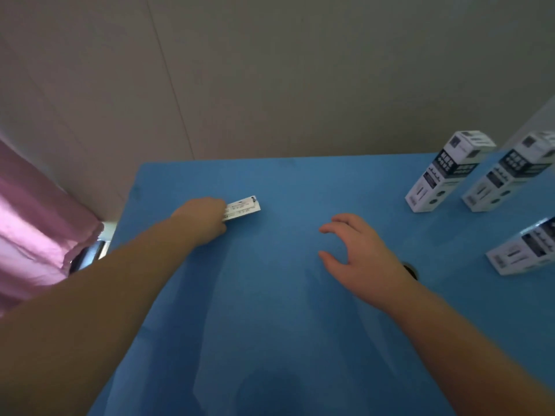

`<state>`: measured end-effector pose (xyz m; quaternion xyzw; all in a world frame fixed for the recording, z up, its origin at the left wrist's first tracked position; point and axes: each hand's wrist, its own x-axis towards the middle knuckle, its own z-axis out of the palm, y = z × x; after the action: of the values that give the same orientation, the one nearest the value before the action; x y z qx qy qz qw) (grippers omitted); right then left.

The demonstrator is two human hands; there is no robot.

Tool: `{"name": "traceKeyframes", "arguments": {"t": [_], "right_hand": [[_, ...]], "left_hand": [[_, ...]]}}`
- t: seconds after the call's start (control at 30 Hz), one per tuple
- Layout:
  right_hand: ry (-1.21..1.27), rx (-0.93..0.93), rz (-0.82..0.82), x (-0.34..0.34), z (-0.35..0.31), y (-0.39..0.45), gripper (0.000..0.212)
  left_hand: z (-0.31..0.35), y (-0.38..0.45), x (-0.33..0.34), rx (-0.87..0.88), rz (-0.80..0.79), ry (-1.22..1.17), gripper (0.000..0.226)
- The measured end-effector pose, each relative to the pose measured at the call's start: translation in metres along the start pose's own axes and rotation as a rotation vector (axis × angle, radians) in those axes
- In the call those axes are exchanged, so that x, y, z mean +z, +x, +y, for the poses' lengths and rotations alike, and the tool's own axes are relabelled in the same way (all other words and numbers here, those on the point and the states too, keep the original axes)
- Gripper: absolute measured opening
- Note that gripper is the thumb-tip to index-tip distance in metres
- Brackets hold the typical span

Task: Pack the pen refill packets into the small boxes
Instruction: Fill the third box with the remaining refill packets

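Three small boxes stand at the right of the blue table (pixel 285 310): one box (pixel 444 172) at the far right, a second box (pixel 507 172) just beside it and cut by the frame edge, and a third box (pixel 522 250) nearer, also cropped at the right. Their black and white print is too blurred to read. The left hand (pixel 201 219) reaches to the left middle of the table and grips one end of a pen refill packet (pixel 244 208); the fingers are curled over that end and hide it, and the free end points right. The packet lies low over the surface; contact with the table cannot be determined. The right hand (pixel 357 250) hovers near the table centre, fingers spread and loosely bent, holding nothing. A small dark round mark (pixel 410 270) shows partly behind the right wrist. A pale panelled wall (pixel 270 70) rises behind the far edge. A pink curtain (pixel 36 220) hangs at the left, with a dark, indistinct object (pixel 90 255) below it.
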<state>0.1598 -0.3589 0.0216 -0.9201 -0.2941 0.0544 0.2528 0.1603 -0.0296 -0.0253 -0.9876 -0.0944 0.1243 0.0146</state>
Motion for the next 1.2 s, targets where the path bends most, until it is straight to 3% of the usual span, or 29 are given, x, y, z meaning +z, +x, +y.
{"name": "traceKeyframes", "arguments": {"t": [0.17, 0.3, 0.57, 0.83, 1.2], "right_hand": [[-0.020, 0.018, -0.003, -0.014, 0.009, -0.017, 0.040], [-0.035, 0.037, 0.002, -0.025, 0.015, -0.030, 0.040], [-0.037, 0.060, 0.001, -0.048, 0.040, -0.073, 0.040], [-0.057, 0.054, -0.001, -0.085, 0.090, -0.109, 0.042], [-0.093, 0.074, -0.130, -0.155, 0.233, -0.158, 0.047]], "left_hand": [[0.021, -0.037, 0.003, -0.033, 0.159, -0.243, 0.015], [0.055, -0.070, 0.002, 0.020, 0.187, -0.412, 0.013], [0.110, -0.107, -0.002, -0.063, 0.159, -0.500, 0.019], [0.187, -0.122, -0.008, -0.010, 0.140, -0.460, 0.021], [0.348, -0.108, -0.014, -0.001, 0.136, -0.368, 0.011]]}}
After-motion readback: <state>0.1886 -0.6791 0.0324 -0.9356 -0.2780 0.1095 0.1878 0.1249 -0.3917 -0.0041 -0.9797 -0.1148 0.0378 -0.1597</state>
